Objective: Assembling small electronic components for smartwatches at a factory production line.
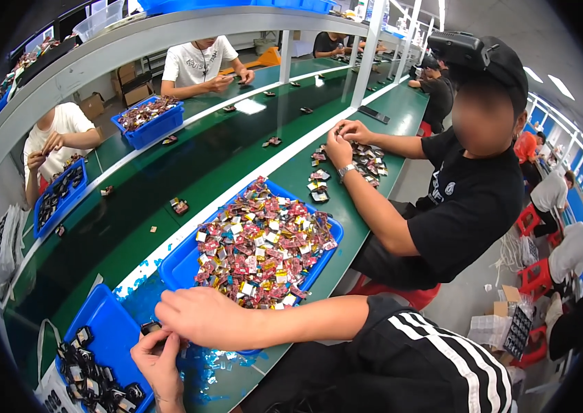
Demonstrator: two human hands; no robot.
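My left hand [159, 363] and my right hand [198, 315] meet at the front edge of the green bench [291, 172], pinching one small dark part [151, 328] between their fingertips. Just right of my hands stands a blue tray [175, 265] heaped with small red, gold and silver parts [264, 244]. To the left, a second blue tray [109, 330] holds several dark parts [95, 382]. Bits of blue film [202, 361] lie on the bench beneath my hands.
A person in a black shirt [467, 199] sits to my right, hands [343, 138] on small parts. A green conveyor belt [167, 186] carries scattered parts. Across it, two people in white shirts [198, 62] work beside blue trays [150, 120]. Red stools [536, 275] stand right.
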